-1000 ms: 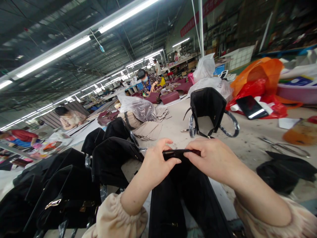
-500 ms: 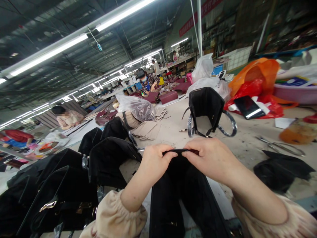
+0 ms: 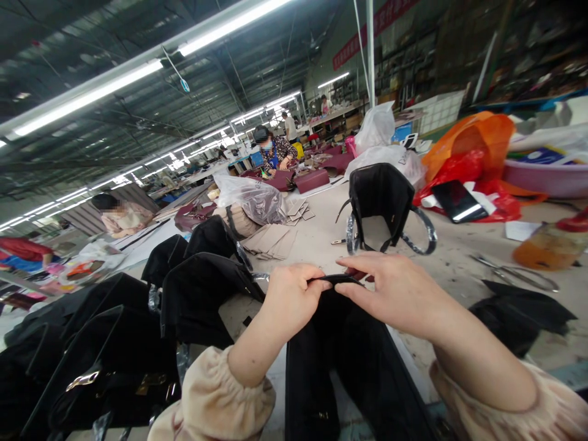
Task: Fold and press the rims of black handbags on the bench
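A black bag [image 3: 361, 361] stands in front of me, its upper edge toward my fingers and its long sides coming down toward me. My left hand [image 3: 294, 294] is closed, pinching that edge between thumb and bent fingers. Just to the right, my right hand [image 3: 395, 294] has its thumb and forefinger apart around the same edge, the thumb touching it and the forefinger raised above. The other right fingers are mostly hidden behind the hand. Beyond, a black bag with plastic-wrapped handles [image 3: 381, 202] stands on the table [image 3: 316, 236].
Several black bags [image 3: 197, 288] crowd the left side. Cardboard pieces [image 3: 271, 241] and a clear plastic bag [image 3: 255, 199] lie ahead. At right are scissors [image 3: 514, 272], black scraps [image 3: 519, 315], a phone [image 3: 459, 201] and an orange bag [image 3: 473, 141]. Other people work farther off.
The right forefinger has lifted from the bag's edge, opening a gap above the thumb. The left hand keeps its pinch and has shifted slightly right.
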`<state>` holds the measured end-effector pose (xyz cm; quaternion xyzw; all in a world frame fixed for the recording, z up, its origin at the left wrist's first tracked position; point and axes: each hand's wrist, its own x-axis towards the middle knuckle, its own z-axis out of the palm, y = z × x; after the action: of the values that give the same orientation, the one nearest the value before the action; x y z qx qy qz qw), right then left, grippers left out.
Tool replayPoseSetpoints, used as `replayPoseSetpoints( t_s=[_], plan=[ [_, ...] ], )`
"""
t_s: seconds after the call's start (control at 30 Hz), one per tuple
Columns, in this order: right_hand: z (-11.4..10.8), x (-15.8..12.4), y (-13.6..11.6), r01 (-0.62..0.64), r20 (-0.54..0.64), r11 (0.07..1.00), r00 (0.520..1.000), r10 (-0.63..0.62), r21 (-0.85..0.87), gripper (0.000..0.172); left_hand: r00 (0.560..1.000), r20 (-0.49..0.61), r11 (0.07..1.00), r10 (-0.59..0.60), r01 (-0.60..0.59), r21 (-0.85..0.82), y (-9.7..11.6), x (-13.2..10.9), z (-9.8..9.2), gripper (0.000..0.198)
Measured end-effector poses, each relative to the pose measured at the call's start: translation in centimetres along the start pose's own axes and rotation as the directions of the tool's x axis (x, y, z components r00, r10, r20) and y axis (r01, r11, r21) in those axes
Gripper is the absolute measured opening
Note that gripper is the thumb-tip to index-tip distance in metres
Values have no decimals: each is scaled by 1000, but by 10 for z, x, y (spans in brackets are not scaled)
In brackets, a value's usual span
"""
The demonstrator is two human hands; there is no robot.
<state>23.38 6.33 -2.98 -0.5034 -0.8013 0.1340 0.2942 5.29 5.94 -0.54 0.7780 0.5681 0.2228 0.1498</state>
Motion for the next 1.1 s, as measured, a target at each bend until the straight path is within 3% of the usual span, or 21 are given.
replayPoseSetpoints(
  t_s=[0.13, 0.3, 0.37, 0.47, 0.7, 0.87, 0.93, 1.03, 1.1],
  plan=[
    [-1, 3, -4, -10, 58, 999, 998, 12, -40, 22, 998, 21, 994, -58, 59, -91, -4, -1, -3, 8],
    [1, 7, -10, -8, 33, 996, 999, 11, -86, 22, 983, 50, 904, -175, 180, -388, -20, -26, -16, 58],
    [3, 6, -11, -3, 21, 995, 1000, 5, -102, 22, 974, 22, 882, -225, 213, -420, -25, -42, -19, 50],
    [7, 5, -13, -11, 8, 993, 1000, 12, -116, 23, 979, 29, 924, -201, 199, -325, -29, -62, -18, 27],
    [4, -1, -18, 6, 18, 985, 1000, -3, -171, 24, 984, -61, 980, -167, 159, -118, -33, -74, -13, 34],
    [-16, 8, -34, 194, 210, 946, 967, -141, -260, 25, 980, -107, 982, -165, 154, -106, -36, -75, -15, 34],
    [-21, 14, -45, 232, 234, 938, 957, -173, -259, 33, 980, -114, 984, -165, 155, -93, -37, -75, -16, 33],
    [-18, 24, -59, 250, 228, 938, 954, -197, -239, 40, 981, -118, 986, -153, 144, -81, -37, -76, -17, 33],
    [-10, 30, -64, 292, 293, 929, 930, -221, -226, 32, 983, -115, 987, -144, 133, -94, -37, -77, -16, 31]
  ],
)
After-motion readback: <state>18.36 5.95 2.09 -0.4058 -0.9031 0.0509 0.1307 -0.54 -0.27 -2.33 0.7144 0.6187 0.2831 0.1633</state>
